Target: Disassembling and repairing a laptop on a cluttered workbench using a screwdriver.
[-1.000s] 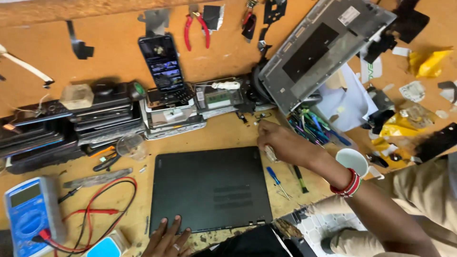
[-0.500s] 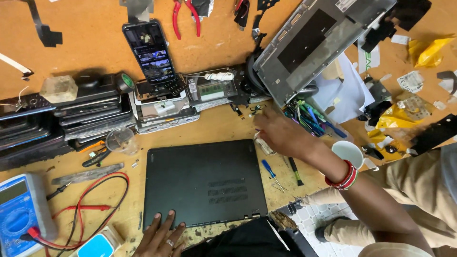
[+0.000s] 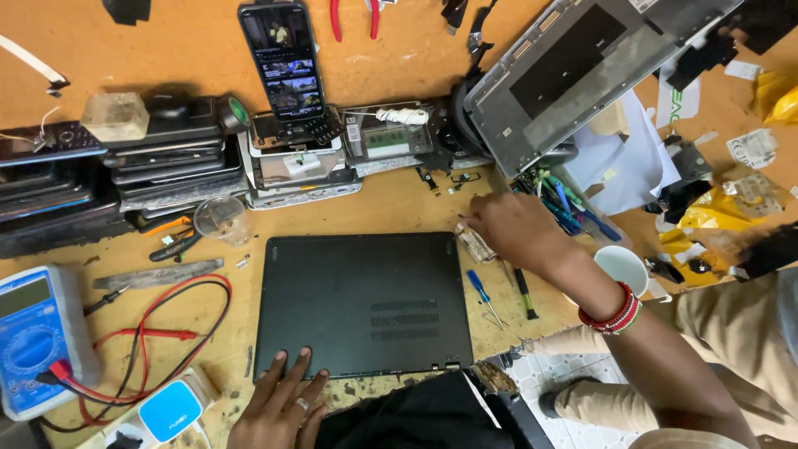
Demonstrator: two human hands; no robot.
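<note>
A closed black laptop (image 3: 362, 301) lies bottom-up on the wooden bench. My left hand (image 3: 278, 405) rests flat on its near edge, fingers spread, a ring on one finger. My right hand (image 3: 509, 228), with red bangles at the wrist, reaches past the laptop's far right corner. Its fingertips are pinched together on something very small that I cannot make out, just above a small crumpled packet (image 3: 475, 245). A blue-handled screwdriver (image 3: 480, 291) and a black-handled one (image 3: 524, 293) lie right of the laptop.
A blue multimeter (image 3: 33, 333) with red leads (image 3: 158, 333) sits left. Stacked devices (image 3: 150, 166) and a lit phone (image 3: 284, 58) line the back. A grey laptop lid (image 3: 573, 75) leans at the right, beside a white cup (image 3: 623, 268) and a pen holder (image 3: 565, 204).
The view has moved closer and shifted. My right hand stays near the laptop's far right corner, fingertips drawn together. My left hand remains on the near edge.
</note>
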